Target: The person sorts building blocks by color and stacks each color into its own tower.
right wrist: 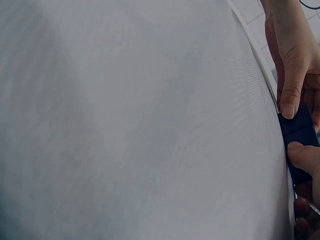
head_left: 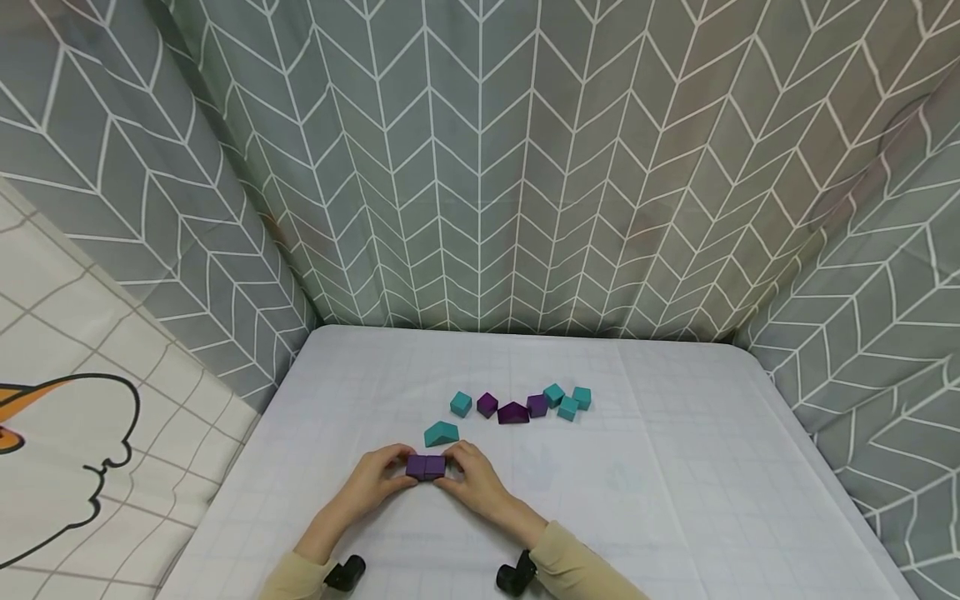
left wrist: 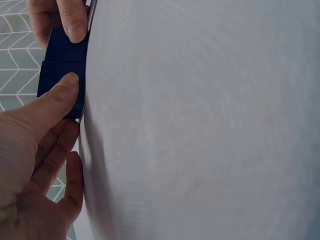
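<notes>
Two purple cubes stand side by side on the white table, their faces touching. The left cube [head_left: 416, 467] is pinched between the thumb and fingers of my left hand [head_left: 371, 481]. My right hand [head_left: 478, 482] pinches the right cube [head_left: 435, 467] from the other side. In the left wrist view my left thumb presses the near face of the lower dark cube [left wrist: 52, 72], which meets the upper cube [left wrist: 64, 48]. The right wrist view shows both thumbs on the pair. Just behind them lies a teal triangular block [head_left: 441, 433].
Farther back, a loose row holds a teal cube [head_left: 461, 404], a purple cube [head_left: 487, 405], a purple triangular block [head_left: 513, 413] and another purple cube [head_left: 537, 406]. Three teal cubes [head_left: 567, 408] cluster at its right end. A patterned curtain [head_left: 510, 167] hangs behind the white table [head_left: 675, 500].
</notes>
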`<state>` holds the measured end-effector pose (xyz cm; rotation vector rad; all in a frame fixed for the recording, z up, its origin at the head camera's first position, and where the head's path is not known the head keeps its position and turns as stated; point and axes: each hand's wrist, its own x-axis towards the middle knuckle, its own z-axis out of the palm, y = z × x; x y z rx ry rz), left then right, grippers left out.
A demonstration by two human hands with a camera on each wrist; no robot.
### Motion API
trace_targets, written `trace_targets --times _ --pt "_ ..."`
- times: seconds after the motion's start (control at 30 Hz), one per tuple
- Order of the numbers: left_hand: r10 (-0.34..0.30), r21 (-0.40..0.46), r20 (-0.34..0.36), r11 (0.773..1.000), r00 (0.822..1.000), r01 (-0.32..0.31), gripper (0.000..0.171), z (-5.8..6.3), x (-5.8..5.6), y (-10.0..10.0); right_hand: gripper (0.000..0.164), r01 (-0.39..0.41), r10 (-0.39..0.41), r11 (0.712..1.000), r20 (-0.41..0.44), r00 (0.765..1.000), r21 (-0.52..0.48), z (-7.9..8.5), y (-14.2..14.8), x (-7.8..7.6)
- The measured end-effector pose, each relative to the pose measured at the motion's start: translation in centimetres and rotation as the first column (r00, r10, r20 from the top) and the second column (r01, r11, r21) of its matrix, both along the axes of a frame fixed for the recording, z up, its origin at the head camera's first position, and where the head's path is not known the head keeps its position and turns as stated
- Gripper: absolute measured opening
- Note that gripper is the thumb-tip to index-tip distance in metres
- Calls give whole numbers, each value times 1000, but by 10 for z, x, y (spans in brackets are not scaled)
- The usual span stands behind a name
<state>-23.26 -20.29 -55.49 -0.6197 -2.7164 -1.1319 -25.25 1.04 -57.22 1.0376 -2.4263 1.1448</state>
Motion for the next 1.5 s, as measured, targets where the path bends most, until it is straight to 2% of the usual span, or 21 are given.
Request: trace_targets --times 0.27,0.5,0.7,0.87,1.07,1.17,1.33,1.5 --pt "4 -1 10 1000 1000 -4 33 0 0 0 32 18 -20 999 46 999 35 1 0 0" --pt "12 -6 19 1000 1000 -12 33 0 1 1 42 -10 5 998 89 996 62 9 5 -1" --pt "22 -10 44 1000 999 -21 33 -1 2 1 45 -61 53 994 94 994 91 27 10 -3" --pt "24 -8 42 1000 999 -24 32 -1 1 1 45 -86 80 993 72 994 84 50 10 -9" --pt "6 -4 19 1000 1000 -6 32 -4 -1 0 45 -36 37 995 -9 999 97 78 11 -24" --pt "6 -1 35 1000 999 -6 32 -5 -2 0 45 -3 6 995 -26 1000 102 91 13 -33" --pt "13 -3 47 1000 999 -13 32 -5 -2 -1 45 65 -67 993 16 998 100 106 20 -48" --pt "6 -3 33 1000 999 -6 32 -5 -2 -1 45 131 -135 988 43 990 82 110 35 -67"
